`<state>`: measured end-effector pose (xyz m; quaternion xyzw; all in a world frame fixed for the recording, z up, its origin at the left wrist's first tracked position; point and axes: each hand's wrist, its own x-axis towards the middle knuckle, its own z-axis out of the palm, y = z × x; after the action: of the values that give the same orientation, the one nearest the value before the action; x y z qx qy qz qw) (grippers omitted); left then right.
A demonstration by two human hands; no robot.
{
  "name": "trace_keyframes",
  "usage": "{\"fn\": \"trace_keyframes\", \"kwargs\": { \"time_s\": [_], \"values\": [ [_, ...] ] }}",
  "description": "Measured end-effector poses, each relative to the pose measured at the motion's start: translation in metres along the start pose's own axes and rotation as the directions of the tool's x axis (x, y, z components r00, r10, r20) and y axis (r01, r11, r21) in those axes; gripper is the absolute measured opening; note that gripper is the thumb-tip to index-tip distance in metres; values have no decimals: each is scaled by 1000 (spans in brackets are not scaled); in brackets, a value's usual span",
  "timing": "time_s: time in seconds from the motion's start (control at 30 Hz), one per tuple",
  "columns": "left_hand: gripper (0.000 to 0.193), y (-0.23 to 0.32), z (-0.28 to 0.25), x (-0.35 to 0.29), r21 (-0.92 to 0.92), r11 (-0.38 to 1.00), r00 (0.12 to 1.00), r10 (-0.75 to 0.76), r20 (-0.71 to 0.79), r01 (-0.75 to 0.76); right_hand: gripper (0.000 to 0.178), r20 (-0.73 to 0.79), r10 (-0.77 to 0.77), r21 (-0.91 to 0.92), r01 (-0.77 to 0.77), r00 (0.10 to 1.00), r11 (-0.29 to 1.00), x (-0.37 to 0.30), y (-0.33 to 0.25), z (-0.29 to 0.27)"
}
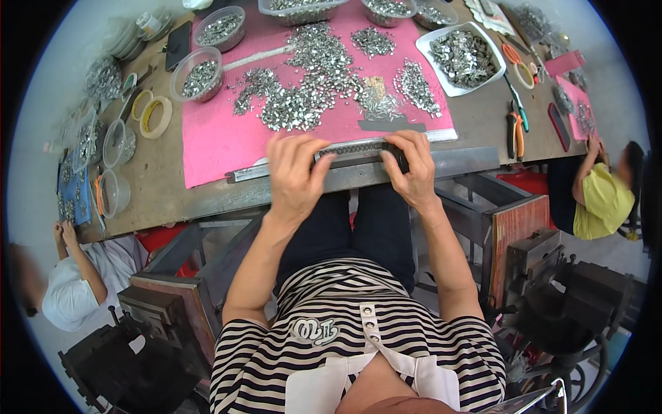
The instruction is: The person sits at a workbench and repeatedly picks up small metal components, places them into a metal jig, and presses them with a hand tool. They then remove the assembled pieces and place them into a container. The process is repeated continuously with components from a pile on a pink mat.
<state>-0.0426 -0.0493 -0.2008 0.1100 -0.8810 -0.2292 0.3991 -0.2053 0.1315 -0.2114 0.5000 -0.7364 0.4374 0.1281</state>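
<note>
At the table's front edge lies a dark metal bar (355, 150) with a row of small notches or parts along it. My left hand (296, 169), slightly blurred, is curled at its left end with the thumb against it. My right hand (412, 165) grips the right end between thumb and bent fingers. Part of a dark piece shows by the right thumb; its kind is hidden. Just beyond the bar are a flat grey strip (392, 126) and a heap of small shiny metal pieces (303, 103) on a pink mat (214, 148).
Clear plastic tubs (198, 74) and a white tray (463, 58) hold metal pieces. Tape rolls (156, 117) lie at left, orange-handled pliers (515, 131) at right. Co-workers sit on both sides, one in a yellow top (605, 200). Dark machines (138, 352) stand below the table.
</note>
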Motion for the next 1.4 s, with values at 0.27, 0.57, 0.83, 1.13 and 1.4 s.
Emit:
{"fn": "trace_keyframes", "kwargs": {
  "time_s": [0.27, 0.57, 0.83, 1.13, 1.4],
  "values": [
    [31, -18, -23, -32, 62, 995, 987, -92, 131, 84, 41, -30, -57, -123, 53, 998, 991, -28, -6, 0],
    [34, -21, -15, -50, 50, 998, 998, -32, 49, 30, 44, -97, -99, -182, 80, 990, 980, -41, -4, 9],
    [29, -23, -23, -21, 57, 994, 981, -99, 168, 90, 39, 158, 10, -71, 2, 987, 998, -4, -5, -13],
    [53, -14, -15, 14, 145, 982, 900, 44, 434, -117, 27, 294, -190, 2, 199, 937, 980, 78, 5, 12],
    [56, -44, -32, 26, 355, 929, 842, -111, 529, -101, 37, 522, -205, -95, 295, 828, 951, 88, 20, 54]
  ]
}}
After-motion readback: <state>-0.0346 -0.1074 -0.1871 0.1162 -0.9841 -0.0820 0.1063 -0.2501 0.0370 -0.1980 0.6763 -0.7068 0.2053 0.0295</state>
